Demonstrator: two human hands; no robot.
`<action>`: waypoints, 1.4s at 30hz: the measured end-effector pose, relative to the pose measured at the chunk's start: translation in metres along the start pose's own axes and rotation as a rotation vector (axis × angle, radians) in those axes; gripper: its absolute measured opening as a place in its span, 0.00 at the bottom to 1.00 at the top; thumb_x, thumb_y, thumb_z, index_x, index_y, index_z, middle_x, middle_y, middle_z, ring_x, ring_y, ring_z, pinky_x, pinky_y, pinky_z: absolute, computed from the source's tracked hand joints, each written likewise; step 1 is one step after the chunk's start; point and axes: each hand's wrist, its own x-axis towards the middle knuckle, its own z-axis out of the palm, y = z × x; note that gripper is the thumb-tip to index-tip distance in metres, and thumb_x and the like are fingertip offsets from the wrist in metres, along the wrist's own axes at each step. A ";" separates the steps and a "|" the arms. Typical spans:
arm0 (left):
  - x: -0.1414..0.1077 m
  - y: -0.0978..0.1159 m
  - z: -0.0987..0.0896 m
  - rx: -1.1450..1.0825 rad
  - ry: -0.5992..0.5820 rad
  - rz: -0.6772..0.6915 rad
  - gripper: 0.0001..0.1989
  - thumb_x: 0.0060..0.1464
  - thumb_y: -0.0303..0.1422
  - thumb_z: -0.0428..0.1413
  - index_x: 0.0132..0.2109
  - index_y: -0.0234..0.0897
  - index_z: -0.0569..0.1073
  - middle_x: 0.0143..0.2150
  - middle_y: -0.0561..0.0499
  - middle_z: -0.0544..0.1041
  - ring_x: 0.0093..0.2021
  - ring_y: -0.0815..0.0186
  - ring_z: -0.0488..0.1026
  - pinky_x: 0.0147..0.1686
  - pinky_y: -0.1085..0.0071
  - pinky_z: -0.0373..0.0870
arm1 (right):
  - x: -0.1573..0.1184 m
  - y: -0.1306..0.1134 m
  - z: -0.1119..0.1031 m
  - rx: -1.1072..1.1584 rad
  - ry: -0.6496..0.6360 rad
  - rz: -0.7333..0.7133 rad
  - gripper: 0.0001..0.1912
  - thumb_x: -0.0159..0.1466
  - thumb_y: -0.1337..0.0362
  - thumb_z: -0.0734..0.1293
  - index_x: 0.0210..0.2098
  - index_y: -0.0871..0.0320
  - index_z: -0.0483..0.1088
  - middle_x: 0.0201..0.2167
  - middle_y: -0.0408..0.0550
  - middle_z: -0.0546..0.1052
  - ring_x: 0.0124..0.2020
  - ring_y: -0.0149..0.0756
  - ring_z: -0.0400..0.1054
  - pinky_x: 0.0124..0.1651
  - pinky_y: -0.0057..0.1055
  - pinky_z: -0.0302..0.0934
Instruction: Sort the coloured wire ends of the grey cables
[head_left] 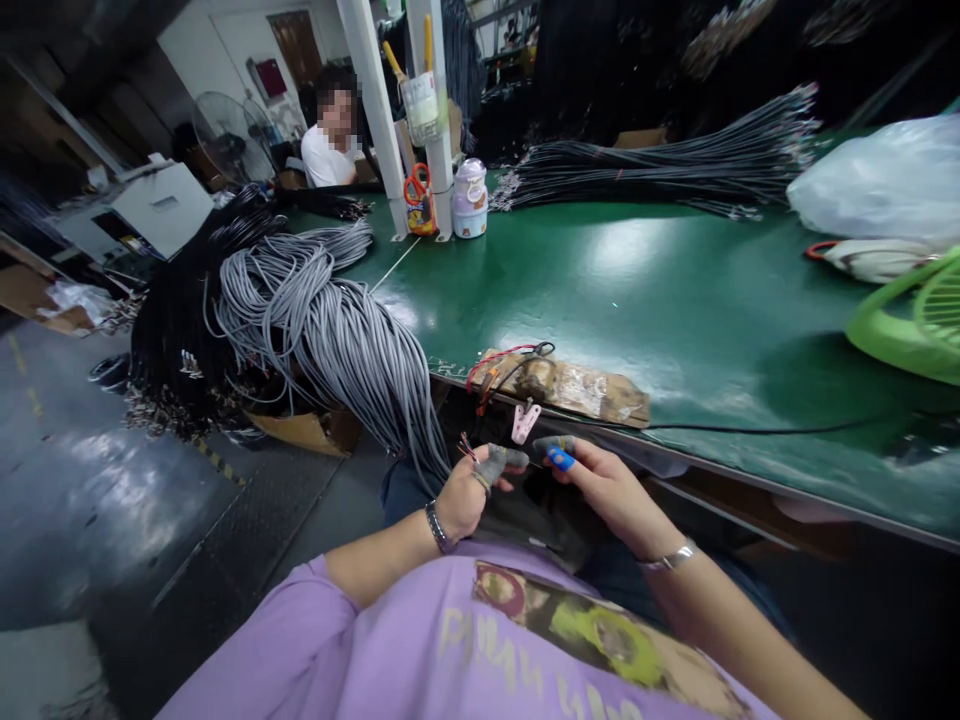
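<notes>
My left hand [480,485], in grey finger covers, is closed in front of my lap. Thin coloured wires [468,448] stick up from it beside the thumb, at the end of a grey cable that seems to run into this hand. Opposite it, my right hand [604,485] is pinched, with grey and blue covers on the fingertips. A fine dark strand seems to span the gap between the hands; what the right fingers hold is too small to name. Just beyond them, a pink clip [526,422] hangs at the bench edge by a taped cardboard strip [592,390].
A thick bundle of grey cables [337,320] drapes over the bench's left end, beside black cables [180,320]. On the green bench [547,280] stand a purple bottle [471,200] and a post. Black cables [660,165], a plastic bag [877,180] and a green fan [915,315] lie farther right. A person [328,150] sits behind.
</notes>
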 end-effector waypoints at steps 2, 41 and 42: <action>-0.001 0.000 -0.001 0.119 -0.035 -0.056 0.21 0.56 0.47 0.53 0.38 0.31 0.75 0.28 0.47 0.76 0.26 0.70 0.70 0.23 0.77 0.59 | -0.005 -0.004 -0.001 -0.085 -0.024 -0.040 0.21 0.56 0.46 0.68 0.37 0.57 0.74 0.33 0.48 0.77 0.34 0.38 0.68 0.39 0.32 0.64; -0.008 0.009 0.005 0.245 -0.135 -0.126 0.20 0.43 0.44 0.65 0.33 0.32 0.72 0.26 0.52 0.73 0.25 0.71 0.72 0.28 0.74 0.71 | -0.012 -0.027 0.027 0.099 -0.099 0.080 0.20 0.47 0.51 0.75 0.27 0.59 0.69 0.22 0.41 0.70 0.23 0.28 0.58 0.27 0.27 0.55; -0.008 0.010 0.006 0.209 -0.109 -0.143 0.20 0.43 0.45 0.64 0.32 0.32 0.71 0.25 0.52 0.73 0.24 0.70 0.72 0.27 0.74 0.71 | -0.011 -0.027 0.028 0.112 -0.086 0.079 0.20 0.47 0.50 0.75 0.27 0.59 0.69 0.22 0.41 0.69 0.23 0.28 0.58 0.27 0.27 0.55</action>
